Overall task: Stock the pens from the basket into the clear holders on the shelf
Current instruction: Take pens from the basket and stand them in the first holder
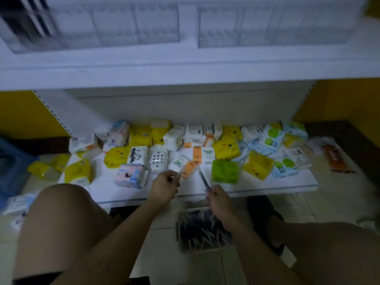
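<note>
**Pen in the right hand, basket on the floor**

The upper shelf (185, 73) runs across the top of the view. Two blocks of clear holders (115, 25) stand on it side by side, one left and one right of a white divider; they are blurred, and their contents cannot be made out.

Below it, the lower shelf (267, 188) carries a jumble of tissue packs (225, 171), yellow, white, green, pink and pale blue, spread from its back edge almost to its front edge. Some packs have spilled past its left end onto the floor (160, 254). A blue crate (10, 167) sits at the left edge of the view, and an orange packet (339, 159) lies past the shelf's right end.

The person crouches with bare knees (61, 212) either side. Between them, on the floor just in front of the lower shelf's front edge, stands the basket (205, 250), filled with dark pens (201, 229), blurred.

The left hand (164, 188) is over the shelf's front edge, fingers curled, pinching a slim clear piece (179, 173) too blurred to name.

The right hand (218, 200) is just above the basket's far rim, gripping one pen (202, 177) by its lower end. The pen tilts up and to the left over the shelf's front edge. The two hands are near each other but apart.
</note>
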### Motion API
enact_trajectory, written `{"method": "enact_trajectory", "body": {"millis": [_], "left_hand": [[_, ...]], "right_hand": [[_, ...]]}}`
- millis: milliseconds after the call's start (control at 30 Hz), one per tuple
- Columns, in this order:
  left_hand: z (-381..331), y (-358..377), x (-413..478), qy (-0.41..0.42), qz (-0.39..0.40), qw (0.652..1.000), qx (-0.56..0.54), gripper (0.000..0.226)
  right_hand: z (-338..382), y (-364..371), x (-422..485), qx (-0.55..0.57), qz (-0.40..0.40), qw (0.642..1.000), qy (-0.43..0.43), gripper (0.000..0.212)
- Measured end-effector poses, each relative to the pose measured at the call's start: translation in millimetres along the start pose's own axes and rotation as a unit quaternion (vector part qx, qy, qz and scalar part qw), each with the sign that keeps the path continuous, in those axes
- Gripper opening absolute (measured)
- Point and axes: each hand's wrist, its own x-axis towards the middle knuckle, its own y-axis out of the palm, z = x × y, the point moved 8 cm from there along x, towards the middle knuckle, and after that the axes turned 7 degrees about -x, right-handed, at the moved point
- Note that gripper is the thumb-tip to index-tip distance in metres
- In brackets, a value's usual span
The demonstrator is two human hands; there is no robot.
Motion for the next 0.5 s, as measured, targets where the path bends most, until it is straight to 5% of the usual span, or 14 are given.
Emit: {"method": "enact_trajectory", "body": {"millis": [233,500], "left_hand": [[-85,-30,-20,0.09,0.007,0.994,-0.069,0.015],[-183,-85,-65,0.238,0.0,0.967,-0.087,0.007]], "right_hand": [[104,-23,-52,0.027,-0.062,0.977,-0.2,0.002],[193,-45,-110,0.045,-0.084,0.944,-0.315,0.021]]}}
